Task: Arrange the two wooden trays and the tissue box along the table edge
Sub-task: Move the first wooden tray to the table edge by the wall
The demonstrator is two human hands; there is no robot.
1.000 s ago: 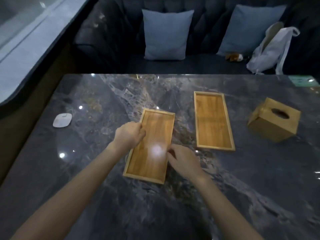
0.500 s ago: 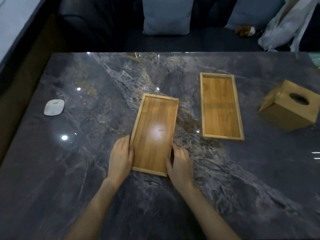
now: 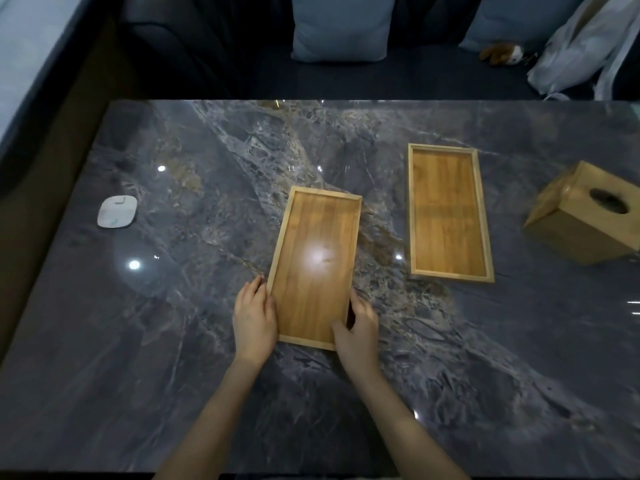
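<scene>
Two shallow wooden trays lie on the dark marble table (image 3: pixel 173 341). The near tray (image 3: pixel 315 261) sits in the middle, tilted slightly clockwise. My left hand (image 3: pixel 254 318) grips its left long edge near the front corner. My right hand (image 3: pixel 356 329) grips its right long edge, thumb over the front right corner. The second tray (image 3: pixel 448 213) lies flat further right, apart from both hands. A wooden tissue box (image 3: pixel 588 220) with a round hole on top stands at the far right, turned at an angle.
A small white rounded device (image 3: pixel 117 212) lies near the table's left side. Beyond the far edge is a dark sofa with a blue cushion (image 3: pixel 341 29), a white bag (image 3: pixel 581 53) and a small plush toy (image 3: pixel 502 53).
Both hands slid down the near tray's sides to its front end and now hold it there. The view tipped further down; the tray has barely shifted.
</scene>
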